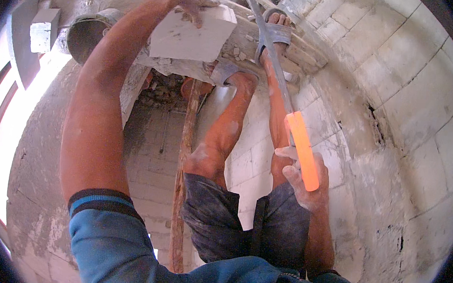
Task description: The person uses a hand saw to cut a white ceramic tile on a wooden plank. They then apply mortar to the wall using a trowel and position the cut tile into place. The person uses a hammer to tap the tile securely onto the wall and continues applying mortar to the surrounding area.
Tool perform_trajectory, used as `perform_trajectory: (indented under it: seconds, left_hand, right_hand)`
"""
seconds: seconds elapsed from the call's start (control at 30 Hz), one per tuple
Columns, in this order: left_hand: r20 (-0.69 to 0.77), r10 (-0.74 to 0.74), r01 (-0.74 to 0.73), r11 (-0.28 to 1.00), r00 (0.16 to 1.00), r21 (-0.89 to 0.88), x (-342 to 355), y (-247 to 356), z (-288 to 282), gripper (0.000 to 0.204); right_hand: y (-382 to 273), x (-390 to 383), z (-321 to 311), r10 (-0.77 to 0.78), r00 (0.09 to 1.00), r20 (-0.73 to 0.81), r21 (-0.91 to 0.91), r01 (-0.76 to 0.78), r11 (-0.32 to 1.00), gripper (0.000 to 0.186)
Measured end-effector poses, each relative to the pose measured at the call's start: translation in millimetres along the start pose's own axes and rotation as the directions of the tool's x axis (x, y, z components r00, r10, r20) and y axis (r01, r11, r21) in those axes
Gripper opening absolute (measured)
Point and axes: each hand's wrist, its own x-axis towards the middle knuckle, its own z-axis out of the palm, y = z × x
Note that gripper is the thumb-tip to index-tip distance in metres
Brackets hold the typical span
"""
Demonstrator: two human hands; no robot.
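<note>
From the head view, looking down, a white block [197, 41] lies on a dusty plank platform [308, 58], and everything else is placed from it. The person's left hand [188, 4] rests on the block's far edge, its fingers spread and bent over the pale, dusty surface. To the right of the block and apart from it is a hand saw [286, 90], its long grey blade slanting away past the block. Nearer the body than the block, the right hand [311, 183] grips the saw's orange handle [304, 150], fingers curled around it. Two feet in grey sandals [223, 73] stand beside the block, one at its near right corner, the other farther right. Left of the block sit a round grey bucket [80, 38] and, beyond that, a smaller white block [43, 31]. Below the block runs a wooden pole [185, 154].
</note>
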Motion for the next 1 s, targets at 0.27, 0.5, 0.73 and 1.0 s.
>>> perform_trajectory:
  seconds: [0.27,0.5,0.73,1.0]
  left_hand:
    - [-0.166,-0.162,0.204,0.938,0.973,0.279,5.7,22.2,3.5,0.085]
    - [-0.888,-0.159,0.654,0.733,0.432,0.186,-33.9,73.6,87.6,0.070]
    - [-0.097,-0.988,-0.268,0.061,0.124,-0.962,-31.3,130.5,123.7,0.087]
    - [-0.368,-0.919,0.212,0.391,0.141,-0.896,12.1,106.3,130.9,0.105]
  right_hand:
    - [9.2,9.6,12.8,-0.069,0.985,-0.159,0.023,0.073,0.997,0.027]
    - [-2.2,25.1,6.9,-0.204,0.953,-0.222,-0.270,0.141,0.952,0.031]
    - [-34.0,65.9,16.7,-0.354,0.933,-0.060,-0.390,0.305,0.869,0.032]
    - [-37.6,126.7,44.3,-0.434,0.895,0.106,-0.511,0.423,0.748,0.033]
